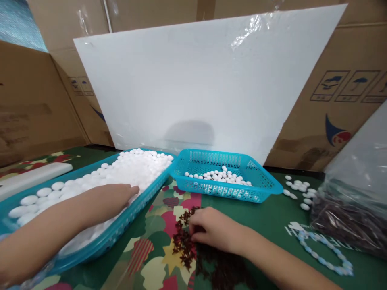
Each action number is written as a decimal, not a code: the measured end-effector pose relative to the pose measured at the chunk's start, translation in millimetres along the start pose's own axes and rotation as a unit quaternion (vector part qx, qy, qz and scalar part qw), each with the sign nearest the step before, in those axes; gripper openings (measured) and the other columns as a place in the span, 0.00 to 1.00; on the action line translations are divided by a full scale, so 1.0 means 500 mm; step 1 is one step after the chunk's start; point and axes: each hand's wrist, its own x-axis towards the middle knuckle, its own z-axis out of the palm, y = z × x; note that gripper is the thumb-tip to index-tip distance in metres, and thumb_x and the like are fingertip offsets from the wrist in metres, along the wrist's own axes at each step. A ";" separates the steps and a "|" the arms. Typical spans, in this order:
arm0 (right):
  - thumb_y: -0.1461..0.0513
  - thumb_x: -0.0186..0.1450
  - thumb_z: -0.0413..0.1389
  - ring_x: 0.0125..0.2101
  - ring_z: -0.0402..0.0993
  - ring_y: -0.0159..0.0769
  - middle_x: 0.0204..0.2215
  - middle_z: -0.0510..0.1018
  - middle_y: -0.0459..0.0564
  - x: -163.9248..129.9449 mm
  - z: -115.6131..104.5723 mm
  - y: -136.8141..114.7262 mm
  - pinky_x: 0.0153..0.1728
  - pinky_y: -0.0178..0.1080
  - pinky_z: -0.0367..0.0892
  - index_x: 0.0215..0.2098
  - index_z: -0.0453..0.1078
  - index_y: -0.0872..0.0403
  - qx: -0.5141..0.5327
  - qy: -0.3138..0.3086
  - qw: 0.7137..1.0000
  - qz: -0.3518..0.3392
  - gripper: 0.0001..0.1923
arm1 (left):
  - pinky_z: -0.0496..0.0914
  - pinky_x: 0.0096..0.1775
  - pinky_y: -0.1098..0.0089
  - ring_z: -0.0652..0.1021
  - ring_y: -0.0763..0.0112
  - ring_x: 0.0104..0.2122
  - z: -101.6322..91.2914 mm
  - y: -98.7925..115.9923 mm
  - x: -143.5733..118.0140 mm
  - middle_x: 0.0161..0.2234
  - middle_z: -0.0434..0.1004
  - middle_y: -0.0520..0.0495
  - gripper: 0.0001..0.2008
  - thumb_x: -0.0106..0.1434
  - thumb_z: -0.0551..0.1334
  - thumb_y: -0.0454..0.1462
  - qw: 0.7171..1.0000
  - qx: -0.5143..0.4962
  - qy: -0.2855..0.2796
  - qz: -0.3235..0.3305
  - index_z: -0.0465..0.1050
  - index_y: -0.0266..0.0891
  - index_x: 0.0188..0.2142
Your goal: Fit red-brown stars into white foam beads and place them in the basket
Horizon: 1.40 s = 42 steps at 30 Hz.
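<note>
My left hand (119, 195) rests low among white balls (130, 169) that fill a long blue basket (121, 231) on the left. Its fingers point down and are mostly hidden, so their grip cannot be made out. Close to the middle of the table, my right hand (208, 226) is at a heap of small dark red, star-like pieces (183, 245). The fingers of that hand are curled together with the tips down at the heap; what they pinch is too small to see. Past it stands a shallower blue basket (226, 195) holding a scatter of white balls (223, 176).
Loose white balls (304, 206) lie to the right, by a clear bag (347, 221) of dark pieces. A pale blue beaded bracelet (326, 251) lies in front of it. A white board (199, 80) leans on cardboard boxes (347, 133) behind; a white slab (36, 177) sits left.
</note>
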 end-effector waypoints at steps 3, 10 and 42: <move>0.68 0.50 0.50 0.24 0.62 0.29 0.24 0.70 0.47 -0.004 -0.010 -0.011 0.23 0.29 0.56 0.30 0.66 0.57 0.001 -0.008 1.000 -0.007 0.08 | 0.60 0.27 0.70 0.69 0.66 0.27 -0.009 -0.004 -0.008 0.27 0.70 0.47 0.13 0.49 0.45 0.35 0.998 -0.003 -0.054 0.021 0.65 0.39 0.30; 0.72 0.50 0.47 0.28 0.63 0.27 0.26 0.68 0.47 -0.020 -0.023 -0.014 0.28 0.28 0.58 0.28 0.67 0.56 0.009 -0.020 0.999 -0.045 0.11 | 0.57 0.23 0.72 0.67 0.70 0.22 -0.011 -0.017 -0.045 0.22 0.69 0.51 0.12 0.46 0.45 0.32 0.993 -0.028 -0.112 0.030 0.66 0.39 0.22; 0.77 0.48 0.46 0.25 0.63 0.26 0.24 0.67 0.46 -0.027 -0.035 0.011 0.26 0.27 0.58 0.22 0.67 0.57 0.092 -0.003 0.995 -0.043 0.13 | 0.60 0.33 0.71 0.67 0.67 0.34 -0.075 -0.032 0.040 0.45 0.57 0.44 0.25 0.46 0.52 0.29 0.993 -0.091 -0.065 0.026 0.51 0.39 0.45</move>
